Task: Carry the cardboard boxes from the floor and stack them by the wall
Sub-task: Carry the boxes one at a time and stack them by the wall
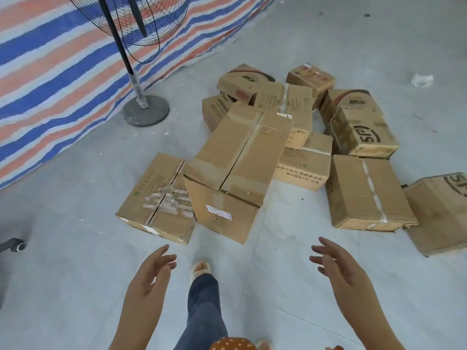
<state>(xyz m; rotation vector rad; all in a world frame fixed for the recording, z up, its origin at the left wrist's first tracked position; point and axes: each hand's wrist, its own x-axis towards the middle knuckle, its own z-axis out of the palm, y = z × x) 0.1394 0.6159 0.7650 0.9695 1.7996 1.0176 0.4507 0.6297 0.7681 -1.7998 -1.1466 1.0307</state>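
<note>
Several brown cardboard boxes lie in a loose heap on the grey tiled floor ahead of me. Nearest is a large taped box tilted over, with a flat box at its left side. Another box sits to the right, and a printed box lies behind it. My left hand and my right hand are stretched out in front of me, fingers straight and spread, both empty. Each hand hangs short of the large box without touching it.
A standing fan with a round base stands at the left beside a striped blue, orange and white tarpaulin along the wall. A chair caster shows at the far left. My foot steps forward between my hands.
</note>
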